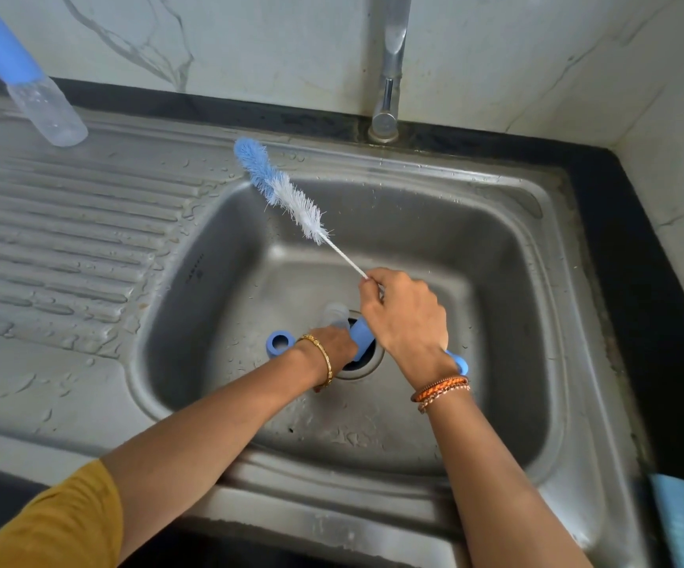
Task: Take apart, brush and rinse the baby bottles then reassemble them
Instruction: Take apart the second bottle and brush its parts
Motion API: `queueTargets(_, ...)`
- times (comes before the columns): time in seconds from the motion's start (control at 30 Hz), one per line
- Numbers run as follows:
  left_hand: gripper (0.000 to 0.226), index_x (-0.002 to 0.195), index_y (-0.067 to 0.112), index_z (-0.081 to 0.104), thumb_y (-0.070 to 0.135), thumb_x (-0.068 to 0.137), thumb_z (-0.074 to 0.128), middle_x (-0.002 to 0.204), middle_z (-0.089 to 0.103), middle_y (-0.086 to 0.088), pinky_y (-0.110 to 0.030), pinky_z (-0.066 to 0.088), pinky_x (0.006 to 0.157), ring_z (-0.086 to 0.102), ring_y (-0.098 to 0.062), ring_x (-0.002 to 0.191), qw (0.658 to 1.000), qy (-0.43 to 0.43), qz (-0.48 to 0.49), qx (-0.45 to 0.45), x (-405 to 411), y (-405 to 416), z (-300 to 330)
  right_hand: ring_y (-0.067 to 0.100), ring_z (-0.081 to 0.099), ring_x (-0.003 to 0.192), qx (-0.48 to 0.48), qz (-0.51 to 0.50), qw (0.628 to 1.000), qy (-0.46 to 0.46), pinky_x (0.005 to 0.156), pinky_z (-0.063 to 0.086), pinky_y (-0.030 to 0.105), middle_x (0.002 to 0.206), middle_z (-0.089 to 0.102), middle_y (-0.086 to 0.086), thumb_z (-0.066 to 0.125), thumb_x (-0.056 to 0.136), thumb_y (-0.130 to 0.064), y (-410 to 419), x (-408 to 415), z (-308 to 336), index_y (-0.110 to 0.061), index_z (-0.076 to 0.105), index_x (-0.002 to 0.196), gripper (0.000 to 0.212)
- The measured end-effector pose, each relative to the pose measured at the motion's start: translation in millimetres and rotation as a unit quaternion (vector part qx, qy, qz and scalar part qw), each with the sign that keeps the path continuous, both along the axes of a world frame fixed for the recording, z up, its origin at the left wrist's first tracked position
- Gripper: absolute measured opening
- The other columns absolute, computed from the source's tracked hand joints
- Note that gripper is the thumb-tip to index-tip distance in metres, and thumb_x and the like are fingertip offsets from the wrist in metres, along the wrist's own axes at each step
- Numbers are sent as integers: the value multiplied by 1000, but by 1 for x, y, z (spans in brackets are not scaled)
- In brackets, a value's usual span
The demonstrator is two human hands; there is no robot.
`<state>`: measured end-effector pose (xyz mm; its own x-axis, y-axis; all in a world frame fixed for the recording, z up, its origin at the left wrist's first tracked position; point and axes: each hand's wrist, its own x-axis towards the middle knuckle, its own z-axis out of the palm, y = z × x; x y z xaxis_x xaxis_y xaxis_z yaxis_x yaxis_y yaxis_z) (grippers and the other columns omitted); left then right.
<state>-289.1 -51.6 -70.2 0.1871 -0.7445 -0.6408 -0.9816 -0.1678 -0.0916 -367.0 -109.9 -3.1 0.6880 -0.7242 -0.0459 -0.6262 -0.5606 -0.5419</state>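
Your right hand (408, 311) grips the long blue-and-white bristle bottle brush (281, 190) by its wire stem. Your left hand (334, 342), just beside it, seems to hold the clear bottle with blue sleeve (348, 327); fingers are hidden. Steady the bottle mouth before you insert the bristles.

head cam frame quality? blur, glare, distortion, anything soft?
Head view: wide-angle bending curves the sink rim and worktop edges. Lighting is soft and diffuse, with mild sheen on the wet drainboard and tap. The bottle brush is sharp; the bottle under the left hand is smeared. The right hand reads clear.
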Motion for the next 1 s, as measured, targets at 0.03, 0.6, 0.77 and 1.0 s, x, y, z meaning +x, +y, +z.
queueTargets(0.03, 37, 118, -5, 52, -2, 83, 62, 122, 55, -18, -28, 45, 80, 57, -29, 109, 1000, -4, -7, 8, -1, 0, 0, 35, 57, 87, 0, 0, 1000, -1, 68, 37, 31, 93, 65, 11, 39, 93, -25, 0, 0, 0, -16, 63, 98, 26)
queueTargets(0.6, 26, 56, 12, 57, 25, 73, 72, 55, 54, 0, -24, 45, 56, 52, -16, 54, 982, 85, 157, -60, 37, 11, 23, 36, 57, 86, 6, -21, 1000, -12, 70, 41, 33, 90, 66, 11, 38, 94, -29, -8, -1, -1, -19, 64, 100, 29)
queueTargets(0.77, 8, 72, 9, 72, 2, 73, 70, 65, 69, -9, -24, 58, 62, 70, -16, 61, 814, 294, 418, -276, 79, 30, 48, 34, 55, 83, 45, -53, 996, -63, 66, 37, 30, 77, 63, 8, 42, 91, -29, -11, -2, -3, -17, 65, 94, 26)
queueTargets(1.0, 41, 62, 20, 69, -4, 89, 50, 62, 67, 8, -20, 56, 59, 66, -10, 52, 322, 448, 524, -649, 128, 55, 78, 31, 58, 80, 2, -73, 990, -122, 64, 39, 31, 74, 66, 6, 42, 92, -47, -10, -2, -3, -14, 67, 83, 42)
